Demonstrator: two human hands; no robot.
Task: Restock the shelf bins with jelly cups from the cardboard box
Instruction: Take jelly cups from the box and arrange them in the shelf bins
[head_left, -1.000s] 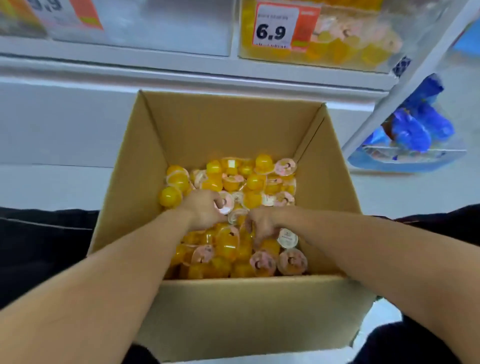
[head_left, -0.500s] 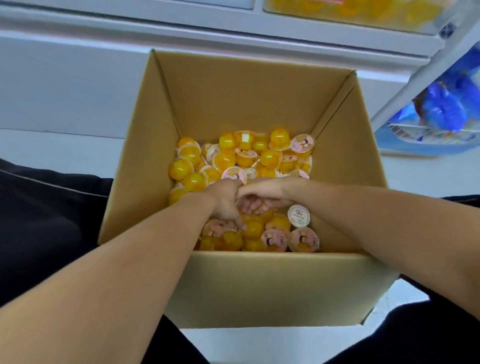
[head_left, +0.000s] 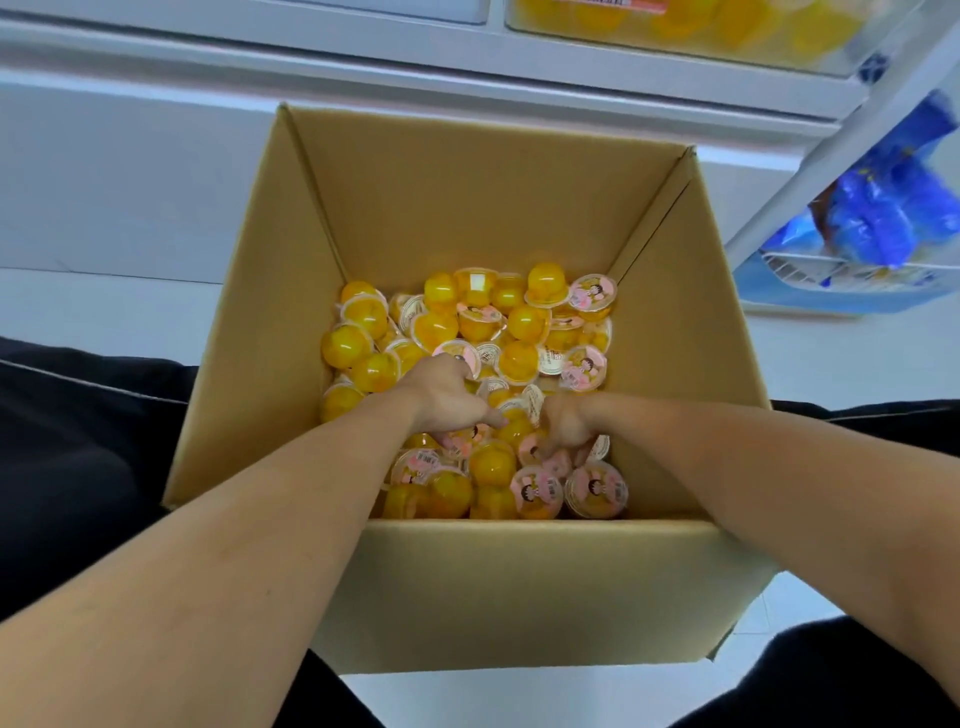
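Observation:
An open cardboard box (head_left: 519, 587) stands on the floor between my knees, its bottom covered with several yellow jelly cups (head_left: 524, 322) with pink printed lids. Both my forearms reach down into it. My left hand (head_left: 447, 397) lies on the pile near the middle, fingers spread and pushed down among the cups, thumb pointing right. Close beside it, my right hand (head_left: 566, 423) has its fingers curled down round jelly cups (head_left: 537, 452) in the near part of the pile; the fingertips are hidden. A clear shelf bin (head_left: 701, 26) holding yellow cups shows at the top right.
A white shelf front (head_left: 363, 57) runs across just behind the box. At the right, a white wire rack (head_left: 810, 262) holds blue packets (head_left: 883, 208). White floor surrounds the box, and my dark trouser legs (head_left: 78, 441) flank it on both sides.
The hands, pressed together over the pile half a second ago, have parted slightly and dug lower into the cups nearer me. The view has tilted down, hiding the price tags.

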